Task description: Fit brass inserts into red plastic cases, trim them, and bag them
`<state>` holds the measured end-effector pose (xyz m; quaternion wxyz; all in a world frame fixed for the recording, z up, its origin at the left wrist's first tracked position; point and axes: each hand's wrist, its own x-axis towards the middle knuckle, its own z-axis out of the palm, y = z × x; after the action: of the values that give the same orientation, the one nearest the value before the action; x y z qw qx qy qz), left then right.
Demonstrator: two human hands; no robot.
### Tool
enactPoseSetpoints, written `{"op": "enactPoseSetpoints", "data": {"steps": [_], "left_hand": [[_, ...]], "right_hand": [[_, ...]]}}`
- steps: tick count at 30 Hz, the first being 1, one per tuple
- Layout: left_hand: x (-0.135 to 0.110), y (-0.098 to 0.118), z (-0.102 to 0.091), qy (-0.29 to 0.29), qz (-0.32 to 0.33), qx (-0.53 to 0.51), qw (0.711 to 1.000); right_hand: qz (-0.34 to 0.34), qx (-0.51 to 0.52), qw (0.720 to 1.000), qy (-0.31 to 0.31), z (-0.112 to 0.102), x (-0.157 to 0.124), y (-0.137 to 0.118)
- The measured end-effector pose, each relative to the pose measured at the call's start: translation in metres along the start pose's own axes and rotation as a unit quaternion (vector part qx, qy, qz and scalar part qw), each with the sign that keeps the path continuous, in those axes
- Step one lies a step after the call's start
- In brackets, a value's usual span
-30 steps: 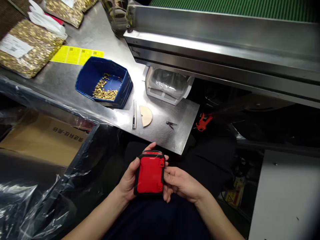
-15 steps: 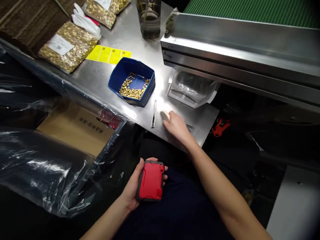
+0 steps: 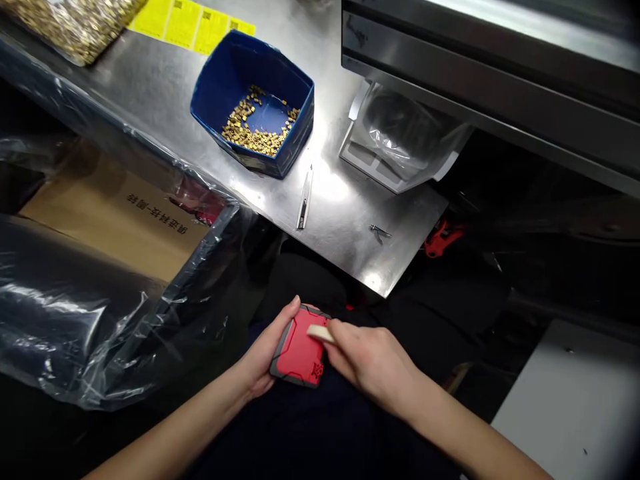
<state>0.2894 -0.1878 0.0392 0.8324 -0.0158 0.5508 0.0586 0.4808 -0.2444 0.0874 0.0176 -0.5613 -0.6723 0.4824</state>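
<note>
My left hand (image 3: 260, 360) is wrapped round a red and black plastic case (image 3: 295, 353), flat and rectangular with cut-out patterns at two corners. Over the case, my right hand (image 3: 377, 360) pinches a small off-white block (image 3: 320, 333), whose end lies at the red face; whether it presses on it I cannot tell. The hand hides the rest of the block. On the metal table (image 3: 340, 247) beyond lie a utility knife (image 3: 305, 198) and what looks like a nail clipper (image 3: 380, 232).
A blue bin (image 3: 253, 57) holds small brass-coloured pieces. Yellow labels (image 3: 187, 25) and a bag of brass pieces (image 3: 80, 30) lie behind it. A white tray with plastic bags (image 3: 373, 170) sits under the conveyor frame (image 3: 480, 87). At left stands a plastic-lined carton (image 3: 110, 213).
My right hand has come back from the table to the case, bringing the off-white block. My left hand still holds the case, now slightly tilted. The view has shifted closer.
</note>
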Motion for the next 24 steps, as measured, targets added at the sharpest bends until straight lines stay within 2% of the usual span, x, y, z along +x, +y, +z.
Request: {"op": "enactPoseSetpoints", "data": {"steps": [4, 9, 12, 16, 20, 24], "left_hand": [[0.002, -0.007, -0.002, -0.011, 0.011, 0.011, 1.0], [0.001, -0.011, 0.001, -0.007, 0.029, 0.041, 0.999], [0.002, -0.011, 0.004, -0.011, 0.038, 0.067, 0.997], [0.006, -0.009, 0.006, -0.017, 0.008, 0.077, 0.997], [0.01, -0.006, 0.006, -0.035, -0.007, 0.09, 0.995], [0.011, -0.003, 0.009, -0.018, -0.034, 0.086, 0.996]], "right_hand": [[-0.022, 0.041, 0.998, -0.037, -0.004, -0.006, 0.005], [0.008, 0.036, 0.998, -0.042, -0.006, -0.013, 0.005], [-0.018, 0.034, 0.997, -0.066, -0.005, -0.014, 0.003], [-0.018, 0.032, 0.998, -0.05, -0.006, -0.014, 0.007], [-0.057, 0.018, 0.996, -0.07, -0.008, -0.01, 0.012], [-0.035, 0.018, 0.998, -0.054, -0.011, -0.005, 0.013]]}}
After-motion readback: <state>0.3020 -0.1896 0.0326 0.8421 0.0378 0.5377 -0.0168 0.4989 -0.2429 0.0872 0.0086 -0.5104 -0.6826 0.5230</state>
